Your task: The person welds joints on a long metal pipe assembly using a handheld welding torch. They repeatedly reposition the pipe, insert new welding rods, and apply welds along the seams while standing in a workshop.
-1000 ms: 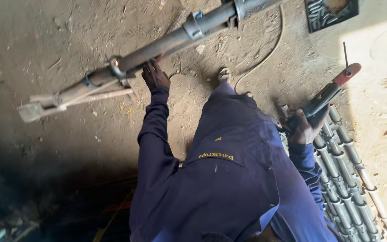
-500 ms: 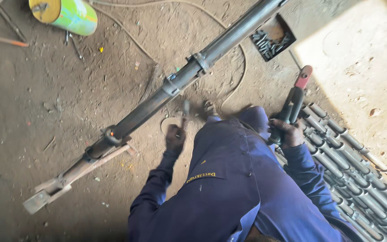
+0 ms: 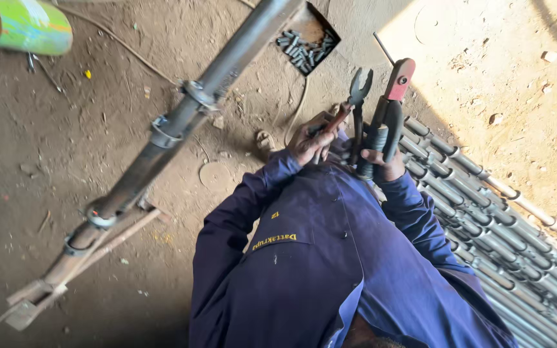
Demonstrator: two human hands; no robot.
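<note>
Rusty pliers (image 3: 349, 106) gripped in left hand (image 3: 309, 143), right hand (image 3: 381, 164) closed around red-tipped electrode holder (image 3: 388, 109); rod-fitting stage, needs steady alignment.

- A drum (image 3: 24, 26) lies on its side at the far left, green and yellow round its body, with a yellow end face.
- A small yellow label (image 3: 278, 238) sits on the chest of the blue coverall (image 3: 330, 270), near the middle.
</note>
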